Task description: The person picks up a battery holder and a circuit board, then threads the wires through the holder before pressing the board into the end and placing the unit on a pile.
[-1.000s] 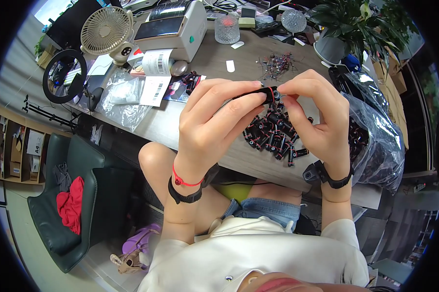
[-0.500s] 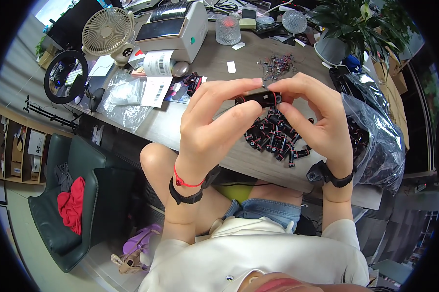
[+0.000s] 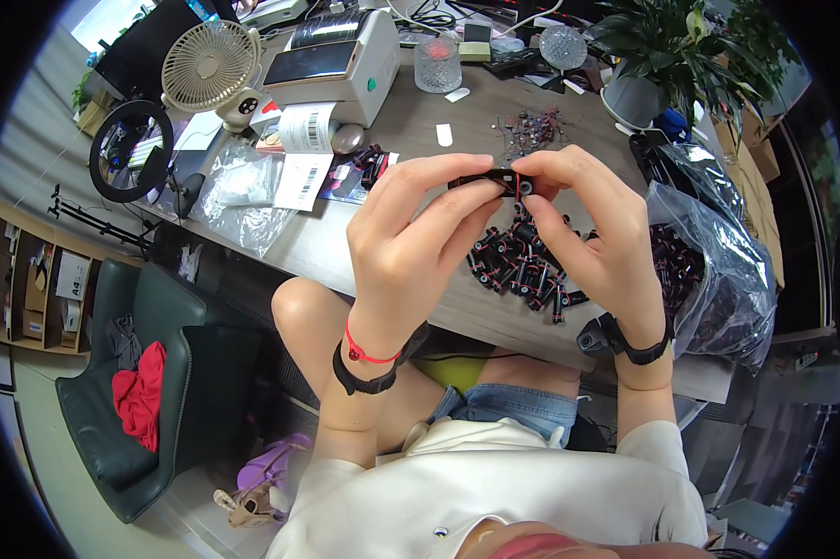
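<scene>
Above the desk, a small black cylindrical part with a red band and a round pale end is held between my two hands. My left hand pinches its left side with thumb and fingers, which hide much of it. On the other side, my right hand grips the round end between forefinger and thumb. Below the hands lies a pile of similar black parts with red trim. Beyond the fingertips sits a loose cluster of tiny thin-wired pieces, too small to name.
A clear plastic bag with more black parts lies to the right, below a potted plant. At the left stand a label printer, a fan, a ring light and another clear bag. A glass cup stands farther back.
My left fingers have drawn closer together on the black part and cover more of it. The right hand keeps its pinch, and the whole view has shifted slightly.
</scene>
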Available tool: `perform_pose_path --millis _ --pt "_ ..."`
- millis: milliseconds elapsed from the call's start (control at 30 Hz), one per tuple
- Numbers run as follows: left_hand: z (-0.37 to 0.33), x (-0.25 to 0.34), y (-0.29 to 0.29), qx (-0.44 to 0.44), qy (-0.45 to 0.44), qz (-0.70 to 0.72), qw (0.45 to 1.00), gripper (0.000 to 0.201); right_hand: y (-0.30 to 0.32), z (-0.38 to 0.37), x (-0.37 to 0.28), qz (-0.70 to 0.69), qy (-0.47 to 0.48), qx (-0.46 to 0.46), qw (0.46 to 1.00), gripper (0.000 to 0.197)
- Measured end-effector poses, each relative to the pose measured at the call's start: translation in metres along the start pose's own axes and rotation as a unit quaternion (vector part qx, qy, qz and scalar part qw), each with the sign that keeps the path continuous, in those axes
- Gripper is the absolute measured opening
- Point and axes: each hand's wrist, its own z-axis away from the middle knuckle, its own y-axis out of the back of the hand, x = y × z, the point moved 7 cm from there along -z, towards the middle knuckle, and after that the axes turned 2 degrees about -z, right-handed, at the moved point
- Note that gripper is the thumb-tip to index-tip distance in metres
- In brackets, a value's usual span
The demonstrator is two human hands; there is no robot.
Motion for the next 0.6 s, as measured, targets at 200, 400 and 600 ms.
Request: perform_pose_path --millis 200,400,600 --pt "-0.001 -0.011 -0.009 -0.014 0.072 0.087 0.994 0.020 -0.006 -0.003 0.002 0.028 0.031 -0.002 0.999 0.026" --pt "-0.002 -0.029 -0.026 -0.061 0.180 0.246 0.950 0.013 -0.006 -0.007 0.006 0.046 0.046 0.000 0.998 0.027" --pt "0.008 -0.031 -0.026 -0.120 0.222 0.229 0.940 0.005 -0.012 -0.003 0.007 0.018 0.024 -0.028 0.999 0.029"
